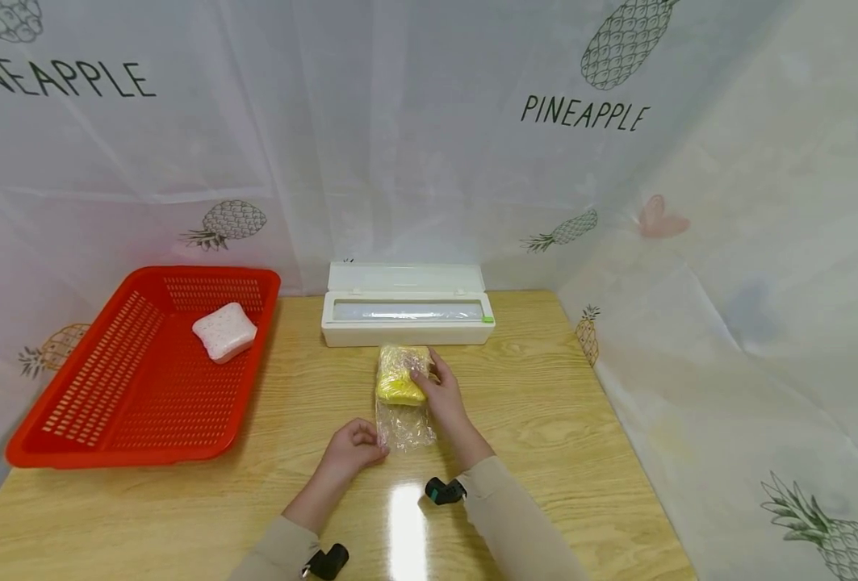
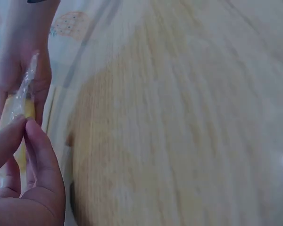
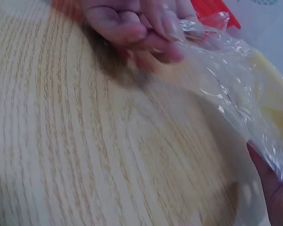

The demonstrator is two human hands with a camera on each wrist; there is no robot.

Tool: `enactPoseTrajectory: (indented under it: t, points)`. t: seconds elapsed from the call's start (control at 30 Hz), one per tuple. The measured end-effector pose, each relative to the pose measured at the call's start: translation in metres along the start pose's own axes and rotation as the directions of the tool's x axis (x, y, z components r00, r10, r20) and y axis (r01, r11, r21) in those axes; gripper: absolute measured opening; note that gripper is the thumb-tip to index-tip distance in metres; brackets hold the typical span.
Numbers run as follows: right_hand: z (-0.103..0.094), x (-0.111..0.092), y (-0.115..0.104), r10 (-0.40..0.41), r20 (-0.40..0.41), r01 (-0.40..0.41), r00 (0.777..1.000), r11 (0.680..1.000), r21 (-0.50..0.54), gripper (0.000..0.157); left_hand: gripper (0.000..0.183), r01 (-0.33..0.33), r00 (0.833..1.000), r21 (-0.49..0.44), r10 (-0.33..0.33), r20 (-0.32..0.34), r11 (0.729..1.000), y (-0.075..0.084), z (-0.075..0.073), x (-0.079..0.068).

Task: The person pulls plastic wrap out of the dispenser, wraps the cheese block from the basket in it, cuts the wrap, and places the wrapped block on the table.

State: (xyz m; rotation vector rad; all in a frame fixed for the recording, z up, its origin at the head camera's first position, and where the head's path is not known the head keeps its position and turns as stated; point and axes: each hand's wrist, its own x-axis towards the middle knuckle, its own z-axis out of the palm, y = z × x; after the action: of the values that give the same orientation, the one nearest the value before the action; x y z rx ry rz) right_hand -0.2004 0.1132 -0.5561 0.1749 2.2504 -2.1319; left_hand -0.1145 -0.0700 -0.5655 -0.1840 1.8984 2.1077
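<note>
In the head view a yellow, sponge-like block [image 1: 399, 378], wrapped in crinkled cling film [image 1: 403, 429], is above the wooden table in front of the dispenser. My right hand [image 1: 446, 397] grips the block from its right side, thumb across the front. A loose flap of film hangs off the near end. My left hand [image 1: 353, 447] pinches the flap's lower left corner between thumb and fingertips; the left wrist view shows that pinch on the film [image 2: 22, 96] up close. Stretched film [image 3: 226, 89] runs between both hands in the right wrist view.
A white cling film dispenser [image 1: 408, 332] stands at the back with its lid up and a roll inside. To the left, a red plastic basket [image 1: 131, 452] holds a white speckled block [image 1: 223, 329] in film. Printed curtains [image 1: 429, 161] border the table [image 1: 545, 436].
</note>
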Motion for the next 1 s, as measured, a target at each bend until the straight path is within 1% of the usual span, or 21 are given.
enactPoseTrajectory:
  t: [0.1,0.17,0.27,0.37,0.5,0.6,0.7,0.77,0.83,0.93,1.0]
  points:
    - [-0.002,0.003,0.003,-0.006,-0.008,0.005,1.000,0.998,-0.061,0.066,0.028,-0.007,1.000,0.020,0.008,-0.013,1.000,-0.003,-0.001,-0.002]
    - [-0.003,0.004,0.004,-0.015,-0.003,0.014,1.000,0.995,-0.095,0.065,0.029,-0.016,1.000,0.011,0.016,-0.013,1.000,-0.004,-0.001,-0.003]
    - [-0.005,0.006,0.003,-0.019,0.011,0.020,1.000,0.991,-0.131,0.064,0.029,-0.040,0.999,0.013,0.040,-0.001,0.999,-0.004,-0.002,-0.005]
    - [-0.005,0.007,0.002,-0.013,0.034,0.018,0.999,0.987,-0.162,0.064,0.030,-0.049,0.999,0.014,0.049,0.009,0.999,-0.004,-0.002,-0.006]
    - [-0.006,0.005,-0.001,0.020,0.061,-0.008,0.998,0.982,-0.191,0.067,0.032,-0.032,0.999,0.005,0.032,0.005,0.999,-0.004,-0.002,-0.005]
    - [-0.012,-0.002,-0.002,0.006,0.076,0.011,0.997,0.976,-0.218,0.063,0.032,-0.025,1.000,0.025,0.025,0.010,0.999,-0.005,-0.003,-0.004]
    - [-0.018,-0.010,0.002,-0.005,0.094,0.024,0.996,0.980,-0.196,0.060,0.031,-0.027,0.999,0.053,0.026,0.026,0.998,-0.007,-0.005,-0.003]
    - [-0.021,-0.017,0.006,-0.005,0.105,0.022,0.995,0.987,-0.160,0.058,0.030,-0.021,0.999,0.037,0.019,0.038,0.999,-0.010,-0.006,-0.002]
    - [-0.023,-0.025,0.009,0.029,0.118,-0.017,0.993,0.995,-0.103,0.059,0.026,-0.005,0.999,0.004,0.005,0.040,1.000,-0.012,-0.007,0.000]
    - [-0.026,-0.041,0.014,0.046,0.146,-0.038,0.988,0.998,-0.058,0.061,0.022,0.014,0.999,-0.059,-0.011,0.041,0.998,-0.015,-0.007,0.001]
    - [-0.027,-0.053,0.018,0.053,0.167,-0.049,0.985,0.998,-0.025,0.061,0.021,0.021,0.999,-0.080,-0.019,0.034,0.997,-0.015,-0.006,0.001]
